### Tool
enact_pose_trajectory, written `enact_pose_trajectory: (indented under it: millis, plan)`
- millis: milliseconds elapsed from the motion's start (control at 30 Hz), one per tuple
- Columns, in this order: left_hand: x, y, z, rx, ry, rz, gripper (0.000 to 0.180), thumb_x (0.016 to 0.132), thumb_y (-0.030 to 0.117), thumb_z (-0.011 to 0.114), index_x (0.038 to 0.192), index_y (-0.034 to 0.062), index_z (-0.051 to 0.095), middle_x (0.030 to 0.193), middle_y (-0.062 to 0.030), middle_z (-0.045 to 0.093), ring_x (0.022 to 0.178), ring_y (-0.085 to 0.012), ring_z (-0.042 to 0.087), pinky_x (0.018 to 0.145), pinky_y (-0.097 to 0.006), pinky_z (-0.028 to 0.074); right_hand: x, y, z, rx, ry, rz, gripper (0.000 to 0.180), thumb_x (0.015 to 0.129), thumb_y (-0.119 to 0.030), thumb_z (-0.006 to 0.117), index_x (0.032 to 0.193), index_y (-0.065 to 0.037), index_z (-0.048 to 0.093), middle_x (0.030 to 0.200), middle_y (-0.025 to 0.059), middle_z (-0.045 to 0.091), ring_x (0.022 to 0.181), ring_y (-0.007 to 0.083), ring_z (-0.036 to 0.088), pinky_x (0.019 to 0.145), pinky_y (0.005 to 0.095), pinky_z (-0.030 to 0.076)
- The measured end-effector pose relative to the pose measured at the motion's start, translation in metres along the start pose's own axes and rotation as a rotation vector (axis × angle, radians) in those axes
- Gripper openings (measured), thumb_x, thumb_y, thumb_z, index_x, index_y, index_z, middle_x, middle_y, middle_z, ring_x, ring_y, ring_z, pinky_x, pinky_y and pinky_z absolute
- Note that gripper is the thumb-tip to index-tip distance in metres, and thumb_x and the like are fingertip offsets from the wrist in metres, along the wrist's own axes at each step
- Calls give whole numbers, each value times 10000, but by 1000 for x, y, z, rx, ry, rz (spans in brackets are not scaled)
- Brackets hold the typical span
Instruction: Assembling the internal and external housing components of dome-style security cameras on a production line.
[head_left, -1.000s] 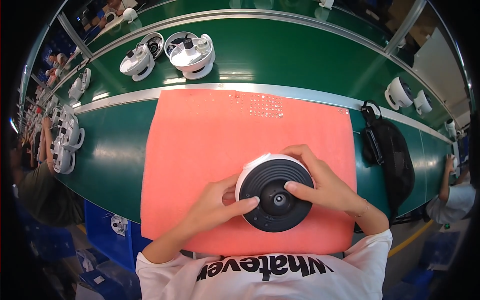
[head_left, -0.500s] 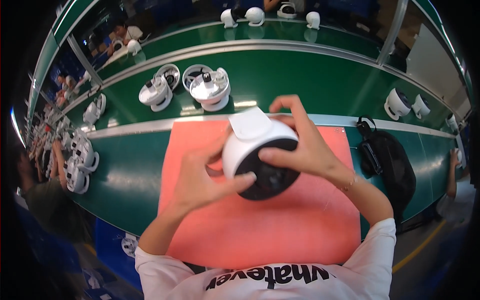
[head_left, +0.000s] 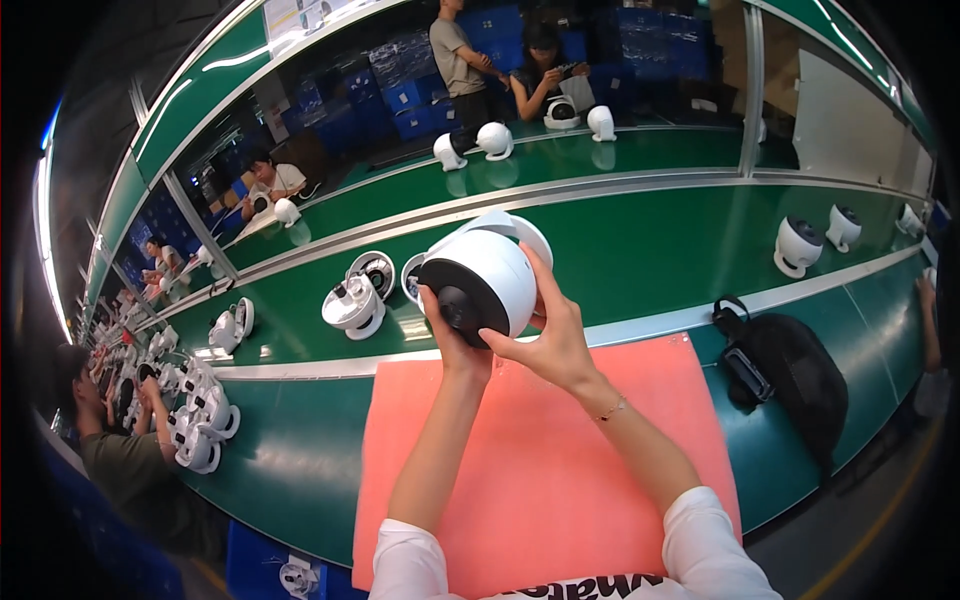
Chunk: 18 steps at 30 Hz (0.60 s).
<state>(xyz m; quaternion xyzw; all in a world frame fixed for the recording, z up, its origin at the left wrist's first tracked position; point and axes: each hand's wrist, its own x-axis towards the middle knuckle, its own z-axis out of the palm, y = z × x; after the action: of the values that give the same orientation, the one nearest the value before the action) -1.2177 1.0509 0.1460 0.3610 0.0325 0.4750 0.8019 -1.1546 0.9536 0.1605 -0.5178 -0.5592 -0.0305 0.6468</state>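
A round white security camera (head_left: 495,275) with a black front disc and a white bracket is held up past the far edge of the pink foam mat (head_left: 560,440). My left hand (head_left: 455,340) wraps its lower left side, thumb against the black disc. Around its right side curl the fingers of my right hand (head_left: 550,340), the thumb reaching under the disc's rim. The black face points to the left and toward me. Behind it, an opened camera housing (head_left: 412,278) is mostly hidden.
Opened white camera halves (head_left: 355,305) stand on the green conveyor (head_left: 640,240). Finished-looking cameras (head_left: 798,247) sit at its right. A black bag (head_left: 790,375) lies right of the mat. At left, a co-worker (head_left: 130,450) works beside clustered white housings (head_left: 200,420).
Both hands have carried the camera from above the mat outward to the conveyor's side and turned its black face leftward. My view has tilted up, showing more of the far workers.
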Motion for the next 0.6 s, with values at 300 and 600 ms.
enact_pose_trajectory:
  millis: [300, 600]
  plan:
    - [36, -36, -12, -98, -140, -395, 736, 794, 614, 512, 1315, 137, 307, 1284, -112, 392, 1149, -292, 460, 899, -430, 450, 18, 64, -25, 517, 260, 430, 671, 713, -190, 727, 1288, -45, 413, 1157, 108, 519, 973, 190, 558, 774, 297, 483]
    - [90, -94, -131, -111, 207, -236, 609, 832, 228, 632, 1258, 6, 258, 1216, -112, 415, 1139, -269, 453, 925, -409, 395, 12, 143, -54, 599, 682, 731, 637, 793, -405, 647, 1254, -67, 369, 1205, 151, 406, 1118, 339, 451, 942, 457, 414]
